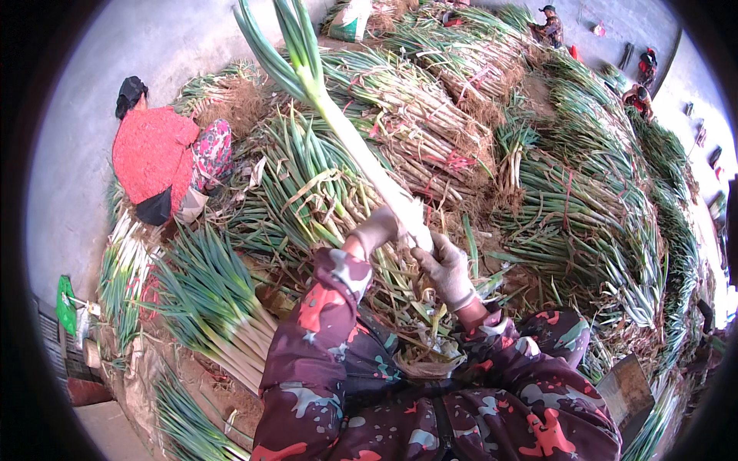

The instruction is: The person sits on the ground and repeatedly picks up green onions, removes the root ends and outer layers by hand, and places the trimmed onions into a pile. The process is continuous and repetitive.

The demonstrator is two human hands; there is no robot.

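Note:
A long green onion (pixel 350 132) slants up and to the left in front of me, its green leaves at the top and its white stalk pointing down toward me. My left hand (pixel 377 230), in a pale glove, is closed round the lower part of the stalk. At the root end, my right hand (pixel 448 270), also gloved, grips the stalk between thumb and fingers. Loose peeled leaves and scraps (pixel 430 338) lie below my hands, between my legs. Left of my arm rests a pile of cleaned green onions (pixel 219 303) with pale stalks.
Bundles of untrimmed green onions (pixel 415 115) with roots cover the floor ahead, and more heaps (pixel 584 207) spread to the right. A person in a red top (pixel 157 154) sits at the left. Other people (pixel 550 27) work far off. A white-and-green sack (pixel 350 21) stands at the back.

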